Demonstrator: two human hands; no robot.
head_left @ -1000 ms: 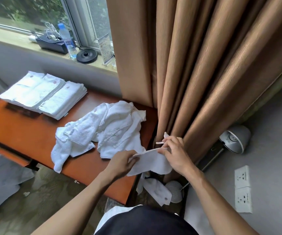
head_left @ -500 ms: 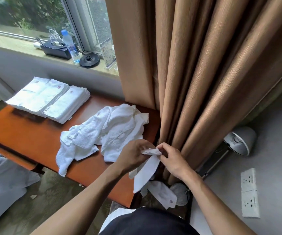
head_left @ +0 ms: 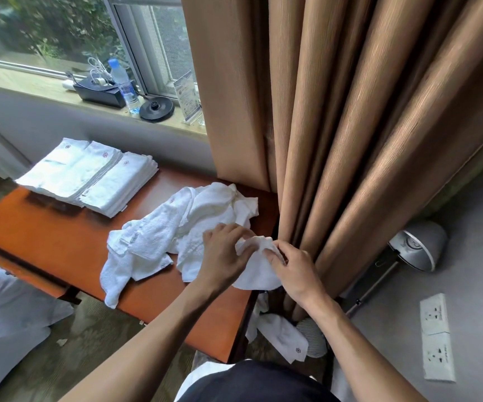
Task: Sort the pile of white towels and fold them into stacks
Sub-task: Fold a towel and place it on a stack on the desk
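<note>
Head view: left hand (head_left: 222, 256) and right hand (head_left: 295, 271) pinch one bunched towel (head_left: 259, 274) by its top edge, the cloth hanging below the fingers (head_left: 275, 258). The unsorted pile (head_left: 182, 227) lies just beyond them on the worktop (head_left: 60, 239), nearer the left hand. The towel's long axis cannot be made out.

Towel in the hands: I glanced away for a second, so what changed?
The left hand and right hand came together, gathering the towel, earlier stretched flat between them, into a bunch. Both hands kept their grip. The loose pile, the folded stacks and the towel on the floor stayed put.
</note>
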